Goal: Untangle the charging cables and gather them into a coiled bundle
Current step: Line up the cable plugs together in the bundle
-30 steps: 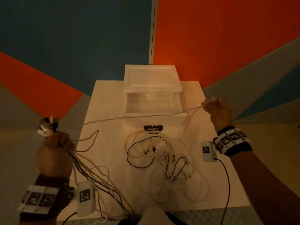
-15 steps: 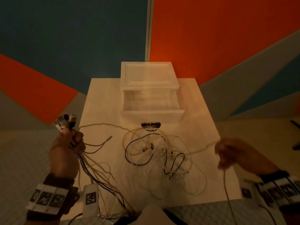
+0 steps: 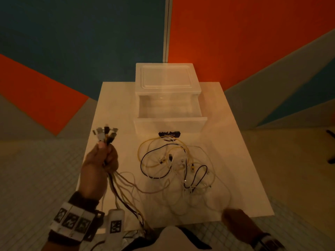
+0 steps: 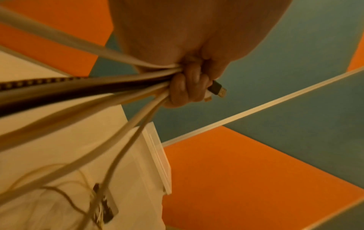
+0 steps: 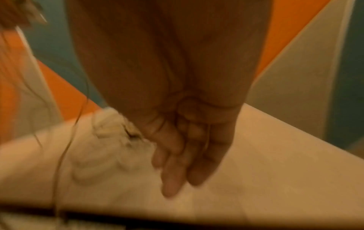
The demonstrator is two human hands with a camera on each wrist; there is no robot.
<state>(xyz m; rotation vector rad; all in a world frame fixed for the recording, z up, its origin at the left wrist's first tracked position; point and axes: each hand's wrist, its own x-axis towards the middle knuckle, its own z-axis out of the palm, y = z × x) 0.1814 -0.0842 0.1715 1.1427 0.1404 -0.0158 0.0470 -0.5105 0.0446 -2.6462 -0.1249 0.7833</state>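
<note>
so a second ago the right hand (image 3: pixel 235 221) was up at about 2 o'clock over the table (image 3: pixel 241 142), pulling one pale cable out tight across the front of the plastic drawer box (image 3: pixel 168 105). now it's dropped to the near edge at 5 o'clock with the fingers loose and straight, holding nothing. the left hand (image 3: pixel 98 166) has drifted in from off the 9 o'clock side to over the table edge, fist wrapped round a bunch of cables (image 3: pixel 123 189) with the plugs (image 3: pixel 106 134) fanned out on top. looks like that strand is freed and added to the bunch. the tangled pile (image 3: pixel 178 167) sits mid table, so plenty left to pull, and no coiling yet.
</note>
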